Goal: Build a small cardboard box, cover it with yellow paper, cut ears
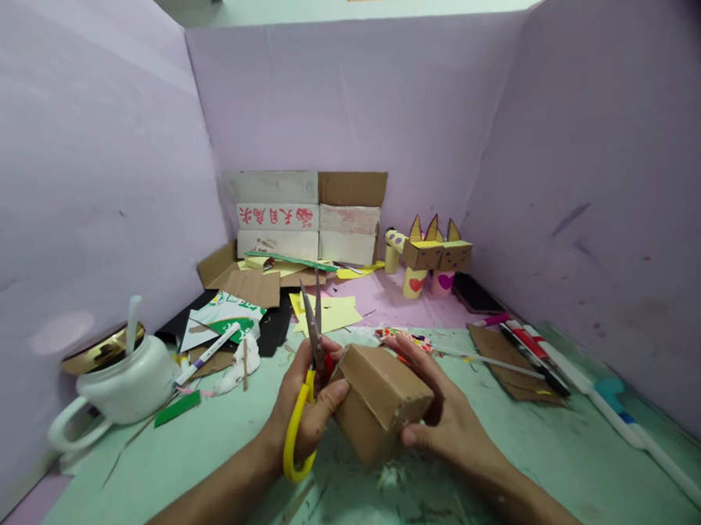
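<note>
A small brown cardboard box is held tilted between my two hands above the green table mat. My left hand is closed around a pair of scissors, and its thumb presses on the box's left side. The yellow handle hangs towards me, while the blades point away, slightly parted. A bit of red shows beside the blades, partly hidden by the fingers. My right hand grips the box's right end, thumb below and fingers along the far side.
Cardboard figures with pointed ears stand at the back right, near a black phone. Left is a white mug with a gold lid. Paper scraps, a flattened carton and markers lie around. Lilac panels enclose the table.
</note>
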### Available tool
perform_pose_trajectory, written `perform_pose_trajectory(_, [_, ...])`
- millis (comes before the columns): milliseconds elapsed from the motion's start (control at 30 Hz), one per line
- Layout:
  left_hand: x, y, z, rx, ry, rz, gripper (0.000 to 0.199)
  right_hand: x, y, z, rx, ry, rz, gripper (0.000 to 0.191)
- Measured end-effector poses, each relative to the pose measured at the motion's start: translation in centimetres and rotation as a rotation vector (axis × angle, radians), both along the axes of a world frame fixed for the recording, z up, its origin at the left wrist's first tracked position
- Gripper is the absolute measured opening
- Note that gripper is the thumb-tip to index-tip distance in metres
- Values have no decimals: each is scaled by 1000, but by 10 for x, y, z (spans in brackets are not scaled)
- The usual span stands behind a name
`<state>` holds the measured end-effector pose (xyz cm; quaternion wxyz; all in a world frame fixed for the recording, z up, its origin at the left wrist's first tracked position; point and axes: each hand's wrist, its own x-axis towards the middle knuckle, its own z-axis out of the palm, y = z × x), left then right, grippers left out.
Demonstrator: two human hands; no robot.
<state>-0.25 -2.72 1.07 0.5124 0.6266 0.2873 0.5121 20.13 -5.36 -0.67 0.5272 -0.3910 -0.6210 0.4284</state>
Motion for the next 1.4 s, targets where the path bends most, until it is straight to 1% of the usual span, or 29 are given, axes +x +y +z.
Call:
perform_pose_trajectory(67, [1,-2,1,0,12,-34,32,2,-1,3,-69,-27,105,109])
perform_pose_trajectory(133, [1,-4,3,12,62,-38,32,4,-1,2,-103,-4,204,111])
perform_pose_trajectory(167, [0,-5,5,34,107,-16,31,5,0,2,-114,31,219,109])
perform_pose_trajectory(200, [-1,-5,7,71,159,27,30,5,1,1,-119,83,198,107])
perform_pose_trajectory(267, [-5,-4,10,207,278,157,27,5,4,0,-124,230,82,100])
perform_pose_trajectory(333, [-10,-1,12,410,421,281,25,5,8,3,-145,369,-35,92])
perform_pose_trajectory(367, [-12,1,12,520,491,317,26,5,10,5,-164,417,-80,88])
perform_pose_trajectory(433, [-15,3,7,695,632,318,33,6,12,10,-207,476,-142,83])
perform_pose_trajectory(500, [-16,5,-2,768,754,286,44,7,13,13,-239,534,-192,85])
perform_pose_trajectory(533, [-16,6,-8,775,809,278,49,7,13,14,-243,562,-209,88])
perform_pose_trajectory(600, [-15,6,-17,736,909,284,59,7,13,13,-229,599,-223,92])
perform_pose_trajectory(700, [-12,4,-23,674,971,287,65,8,13,8,-193,592,-235,93])
perform_pose_trajectory(833, [-8,1,-20,712,975,270,65,9,14,1,-168,525,-236,92])
perform_pose_trajectory(933, [-5,1,-18,737,1003,294,66,9,14,-2,-147,487,-233,93])
perform_pose_trajectory(1100, [-6,2,-18,711,1065,314,66,9,13,-4,-82,437,-281,88])
perform_pose_trajectory(1233, [-5,1,-19,751,1041,319,67,10,13,-8,-83,374,-269,90])
perform_pose_trajectory(1300, [-4,0,-18,778,1039,330,64,10,13,-8,-86,367,-265,90])
perform_pose_trajectory(1400, [-3,0,-13,839,1089,352,56,9,13,-9,-86,367,-266,90])
